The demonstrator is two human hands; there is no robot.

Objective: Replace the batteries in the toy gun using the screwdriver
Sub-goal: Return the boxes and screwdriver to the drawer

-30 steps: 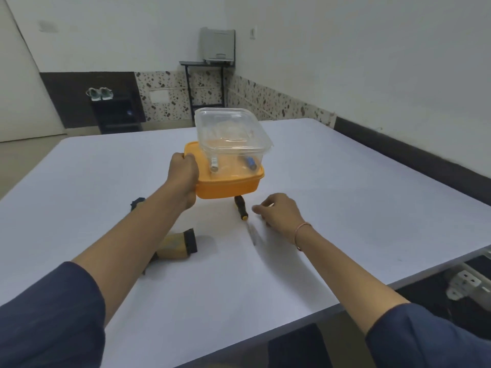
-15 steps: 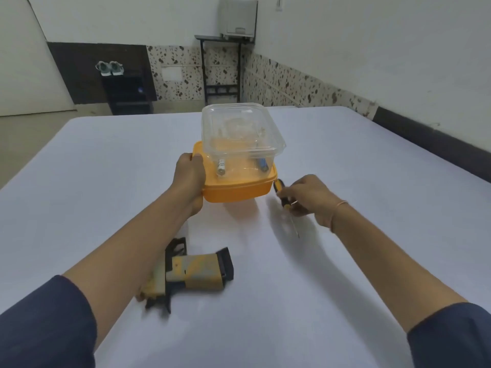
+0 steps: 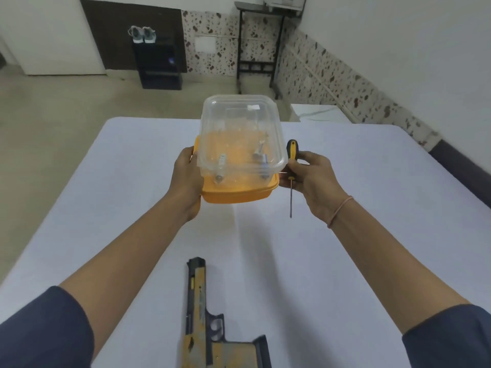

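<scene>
**Clearance record: white table [image 3: 372,235], passage and obstructions**
The far middle is taken up by a clear tub [image 3: 240,134] nested in an orange tub [image 3: 239,193], closely flanked by the left hand [image 3: 186,179] and the right hand [image 3: 310,179]. A screwdriver [image 3: 292,155] is held just beside the tubs, its shaft pointing down. The near middle is blocked by a toy gun [image 3: 204,322] laid flat. Open tabletop is left between gun and tubs, bounded by the forearms, and broadly along both outer sides.
</scene>
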